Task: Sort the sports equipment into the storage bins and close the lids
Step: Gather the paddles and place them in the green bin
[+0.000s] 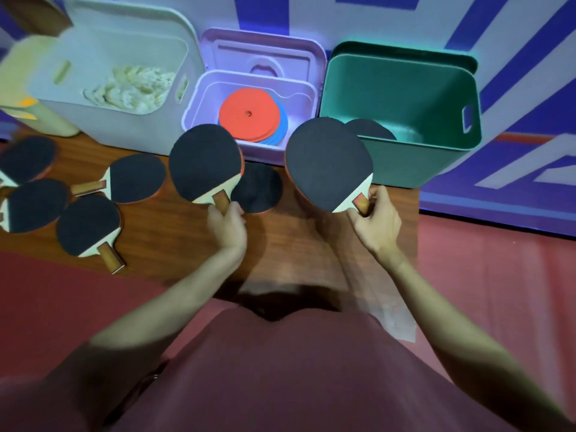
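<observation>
Gripping paddle handles, left hand [227, 224] fingers curl round one paddle [204, 163]; right hand [375, 224] another [327, 163].

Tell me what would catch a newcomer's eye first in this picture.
Two black-faced paddles held up at centre: the left hand grips one paddle by its handle, the right hand another. Behind them stand three open bins: a white bin at left, a purple bin holding a red disc, and a green bin at right.
</observation>
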